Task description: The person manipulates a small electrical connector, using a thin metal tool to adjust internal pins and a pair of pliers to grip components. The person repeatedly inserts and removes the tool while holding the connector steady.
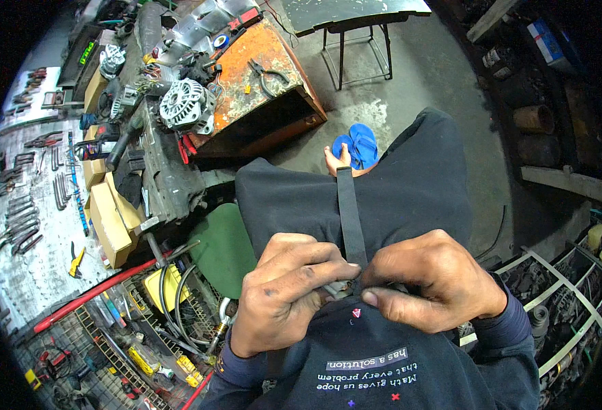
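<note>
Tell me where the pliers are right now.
In the head view the pliers lie upper centre, on the rusty orange top of the workbench, just right of the silver alternator and well ahead of both hands.

small part (340,288) hidden between hands (284,290)

A black strap (350,215) runs toward twelve o'clock over dark navy trousers (410,184). At eleven o'clock sits a rust-orange table (260,65) with a silver-grey alternator (186,104); a blue sandal (357,145) lies at twelve, a green cloth (224,247) at nine.
</note>
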Demonstrator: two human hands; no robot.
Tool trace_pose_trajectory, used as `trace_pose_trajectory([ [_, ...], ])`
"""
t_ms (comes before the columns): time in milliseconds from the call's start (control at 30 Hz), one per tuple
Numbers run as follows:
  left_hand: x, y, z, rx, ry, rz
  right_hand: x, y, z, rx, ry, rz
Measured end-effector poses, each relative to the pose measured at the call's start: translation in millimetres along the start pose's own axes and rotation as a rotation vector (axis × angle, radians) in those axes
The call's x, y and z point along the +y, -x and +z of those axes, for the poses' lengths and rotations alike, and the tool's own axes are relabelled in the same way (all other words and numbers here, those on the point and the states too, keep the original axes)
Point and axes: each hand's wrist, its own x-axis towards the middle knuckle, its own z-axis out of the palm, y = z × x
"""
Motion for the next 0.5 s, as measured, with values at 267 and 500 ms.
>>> trace_pose_trajectory([
  [267,-1.1,6.7,-1.4,-0.034,0.389,-0.226,-8.9,10.1,12.7,0.240,0.230,-0.168],
  [500,-4.8,12.7,1.0,-0.018,0.618,-0.269,-8.9,11.8,27.7,0.339,0.356,-0.290],
])
